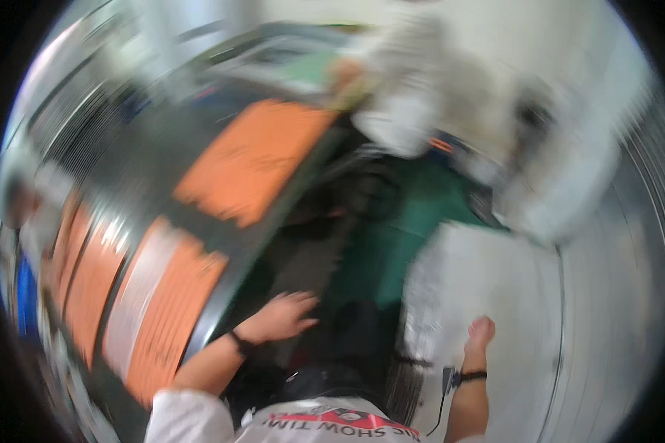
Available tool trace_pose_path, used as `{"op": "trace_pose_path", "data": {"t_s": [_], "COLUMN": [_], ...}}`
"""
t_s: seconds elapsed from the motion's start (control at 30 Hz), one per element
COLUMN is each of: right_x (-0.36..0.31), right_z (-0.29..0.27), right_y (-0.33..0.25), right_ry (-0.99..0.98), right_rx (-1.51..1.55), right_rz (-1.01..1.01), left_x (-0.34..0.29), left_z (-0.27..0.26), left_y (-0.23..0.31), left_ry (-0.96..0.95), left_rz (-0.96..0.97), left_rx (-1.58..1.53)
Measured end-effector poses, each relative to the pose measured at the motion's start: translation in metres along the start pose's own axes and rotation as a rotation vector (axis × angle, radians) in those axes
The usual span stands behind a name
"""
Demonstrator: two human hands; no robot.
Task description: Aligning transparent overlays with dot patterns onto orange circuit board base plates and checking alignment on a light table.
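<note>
My left hand (281, 317) hangs just off the edge of a dark table (233, 284), its fingers stretched out and apart with nothing in them. A dark band circles that wrist. Nearest to it lies an orange sheet (177, 303) with a pale strip beside it. My right hand (482, 331) is in front of a large white box-like surface (488, 280), its fingers curled in and no object showing in them. I cannot tell whether it touches the surface. A black band (471, 377) with a small device and cable is on the right wrist.
Another orange sheet (255, 162) with ragged ends lies farther along the table. A person in white (410, 81) stands at its far end, near a framed green panel (310, 68). Another person (33, 184) is at the left. Green floor (377, 251) runs between table and white surface.
</note>
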State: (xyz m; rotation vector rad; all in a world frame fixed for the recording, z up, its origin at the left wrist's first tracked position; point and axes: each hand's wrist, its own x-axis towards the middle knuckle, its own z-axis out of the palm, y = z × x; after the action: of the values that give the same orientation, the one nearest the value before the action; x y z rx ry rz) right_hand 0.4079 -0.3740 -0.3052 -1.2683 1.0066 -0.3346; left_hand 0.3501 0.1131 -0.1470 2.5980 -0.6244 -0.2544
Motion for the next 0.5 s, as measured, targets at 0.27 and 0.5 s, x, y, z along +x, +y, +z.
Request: {"op": "trace_pose_path", "data": {"t_s": [0.27,0.5], "right_x": [-0.392,-0.664], "right_z": [0.254,0.256], "right_y": [-0.093,0.024], "right_ry": [-1.666,-2.615], "right_rx": [-0.374,-0.781], "right_rz": [-0.679,-0.997], "left_x": [-0.139,-0.240], "left_z": [-0.013,-0.009], "left_y": [0.055,0.088], "left_ry": [0.444,0.594], "left_rz": [0.006,-0.164], "left_rx": [-0.013,-0.030]}}
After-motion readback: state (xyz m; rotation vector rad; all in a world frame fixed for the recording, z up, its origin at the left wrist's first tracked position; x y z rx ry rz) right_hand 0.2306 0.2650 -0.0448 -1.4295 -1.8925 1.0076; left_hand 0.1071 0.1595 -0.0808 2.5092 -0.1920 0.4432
